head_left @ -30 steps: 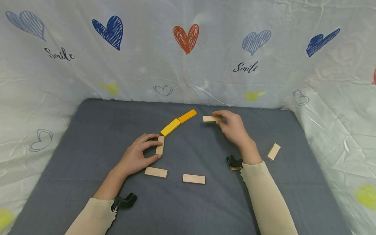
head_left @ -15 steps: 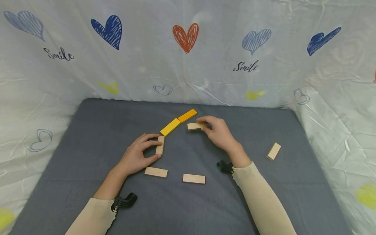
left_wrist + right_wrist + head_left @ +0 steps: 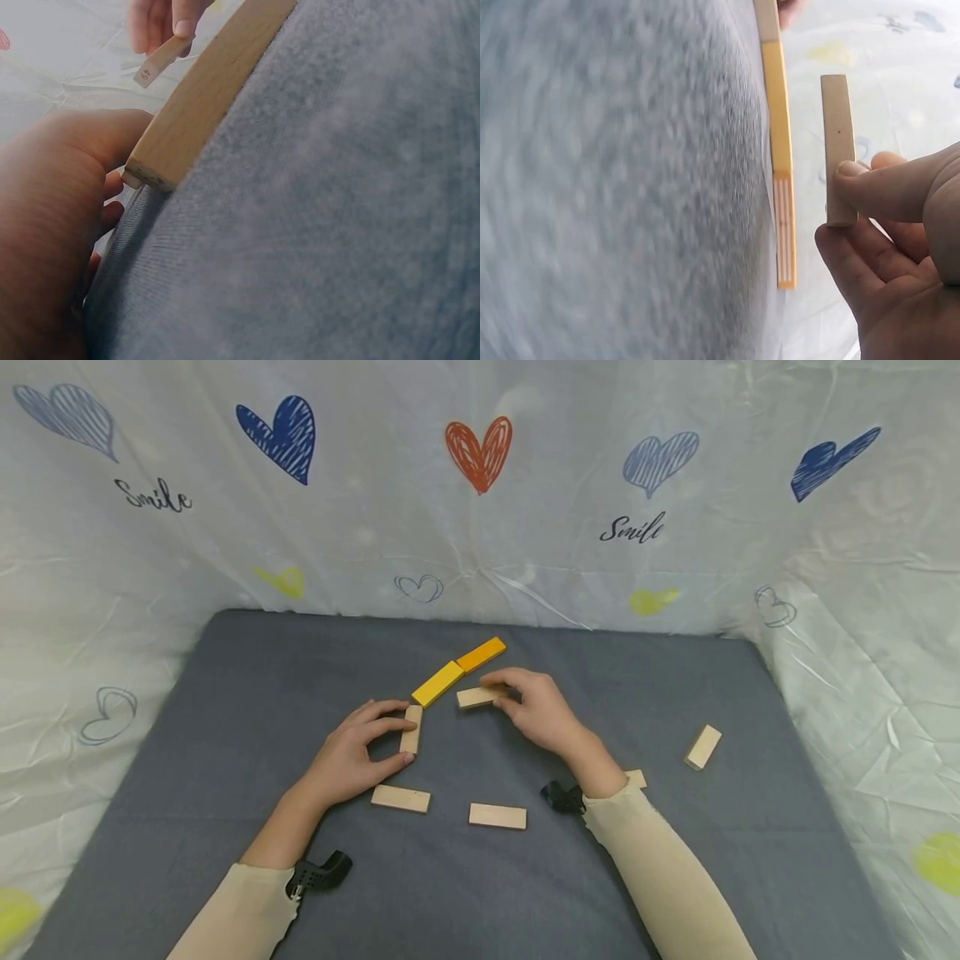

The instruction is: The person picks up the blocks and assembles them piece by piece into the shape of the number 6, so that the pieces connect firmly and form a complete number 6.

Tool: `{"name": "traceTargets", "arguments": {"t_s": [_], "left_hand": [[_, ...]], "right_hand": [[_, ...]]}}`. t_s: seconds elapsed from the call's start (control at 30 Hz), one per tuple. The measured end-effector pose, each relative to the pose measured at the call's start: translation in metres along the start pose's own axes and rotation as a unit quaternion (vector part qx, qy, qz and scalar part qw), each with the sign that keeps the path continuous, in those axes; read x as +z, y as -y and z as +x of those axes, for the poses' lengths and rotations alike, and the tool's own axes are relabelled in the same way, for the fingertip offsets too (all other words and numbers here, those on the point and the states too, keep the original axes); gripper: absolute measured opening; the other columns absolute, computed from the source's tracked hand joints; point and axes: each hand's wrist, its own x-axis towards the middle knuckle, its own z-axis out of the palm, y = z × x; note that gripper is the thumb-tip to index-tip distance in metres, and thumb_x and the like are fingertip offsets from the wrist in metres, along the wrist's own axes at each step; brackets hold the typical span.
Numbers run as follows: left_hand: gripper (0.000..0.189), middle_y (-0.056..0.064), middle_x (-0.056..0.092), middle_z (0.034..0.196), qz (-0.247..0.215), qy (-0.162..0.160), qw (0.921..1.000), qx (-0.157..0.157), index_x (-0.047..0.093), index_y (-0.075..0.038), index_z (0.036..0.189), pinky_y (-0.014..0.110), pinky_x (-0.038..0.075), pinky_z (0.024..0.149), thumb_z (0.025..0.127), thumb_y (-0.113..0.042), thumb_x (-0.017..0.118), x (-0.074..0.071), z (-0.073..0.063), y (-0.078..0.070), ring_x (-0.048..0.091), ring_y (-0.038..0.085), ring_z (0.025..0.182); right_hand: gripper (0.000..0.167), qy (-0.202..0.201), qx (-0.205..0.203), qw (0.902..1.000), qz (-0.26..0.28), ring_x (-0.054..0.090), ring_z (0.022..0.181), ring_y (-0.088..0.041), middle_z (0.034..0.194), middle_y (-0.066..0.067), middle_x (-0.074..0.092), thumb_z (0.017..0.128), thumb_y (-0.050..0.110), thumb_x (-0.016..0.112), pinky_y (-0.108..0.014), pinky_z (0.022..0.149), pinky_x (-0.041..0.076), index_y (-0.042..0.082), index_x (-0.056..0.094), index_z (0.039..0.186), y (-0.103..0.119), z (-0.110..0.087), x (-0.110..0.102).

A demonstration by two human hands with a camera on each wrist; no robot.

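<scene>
My left hand [image 3: 348, 756] holds a plain wooden block [image 3: 411, 729] lying on the grey cloth, thumb at its near end and fingers along its far part. Beyond that block a yellow block [image 3: 437, 684] and an orange block [image 3: 482, 655] continue in a slanting line. My right hand [image 3: 542, 714] pinches a second plain wooden block [image 3: 474, 697] by its right end, just right of the yellow one. In the right wrist view this held block [image 3: 836, 112] is raised off the cloth, with thumb and fingertips around its lower part.
Two plain blocks lie nearer me, one left [image 3: 401, 798] and one at the middle [image 3: 497, 816]. Another block [image 3: 702, 747] lies at the far right. One more [image 3: 636, 778] is partly hidden by my right wrist. A white curtain [image 3: 540, 468] with hearts hangs behind the table.
My right hand has carried its wooden block leftward and a little toward me, from right of the orange block to beside the yellow one. My left hand has stayed on its block.
</scene>
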Motion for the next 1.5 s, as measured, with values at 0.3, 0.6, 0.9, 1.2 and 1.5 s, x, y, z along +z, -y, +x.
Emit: {"name": "traceTargets", "arguments": {"t_s": [0.3,0.6,0.9,1.2,1.5], "left_hand": [[0.046,0.003,0.056,0.159,-0.003,0.008,0.9999,-0.007,0.078,-0.019,0.136,0.060,0.026,0.134,0.092,-0.028,0.092,0.003,0.001,0.001,0.043,0.036,0.155],[0.046,0.006,0.057,0.158,0.001,-0.002,1.0000,0.005,0.078,-0.018,0.135,0.060,0.027,0.134,0.092,-0.028,0.092,0.002,0.002,0.003,0.046,0.037,0.153],[0.047,0.005,0.057,0.158,0.006,0.003,1.0000,-0.004,0.078,-0.019,0.135,0.060,0.026,0.134,0.091,-0.028,0.093,0.002,0.001,0.002,0.045,0.036,0.154],[0.047,0.004,0.057,0.158,0.001,0.003,1.0000,-0.002,0.078,-0.020,0.135,0.060,0.026,0.134,0.092,-0.028,0.093,0.003,0.001,0.001,0.045,0.035,0.154],[0.046,0.004,0.057,0.158,0.000,0.000,1.0000,0.004,0.078,-0.020,0.135,0.061,0.027,0.133,0.092,-0.027,0.093,0.002,0.001,0.002,0.045,0.037,0.153]], "right_hand": [[0.034,0.032,-0.014,0.9994,0.004,0.069,0.126,-0.024,0.132,-0.005,0.076,0.101,-0.002,0.076,-0.041,0.108,0.060,0.005,0.077,0.135,0.001,0.001,0.011],[0.035,0.055,-0.026,0.9981,0.005,0.070,0.124,-0.022,0.133,-0.004,0.075,0.101,-0.001,0.076,-0.037,0.106,0.060,0.006,0.076,0.135,0.005,0.007,0.019],[0.034,0.078,-0.034,0.9963,-0.007,0.070,0.122,-0.022,0.132,-0.005,0.075,0.102,-0.001,0.076,-0.035,0.104,0.061,0.007,0.077,0.135,0.010,0.008,0.024],[0.034,0.075,-0.042,0.9963,-0.012,0.071,0.122,-0.022,0.131,-0.004,0.076,0.101,-0.002,0.077,-0.035,0.105,0.061,0.006,0.077,0.134,0.009,0.008,0.019],[0.033,0.072,-0.039,0.9966,-0.010,0.070,0.122,-0.022,0.130,-0.004,0.076,0.101,-0.001,0.077,-0.035,0.107,0.060,0.006,0.077,0.134,0.011,0.014,0.018]]}}
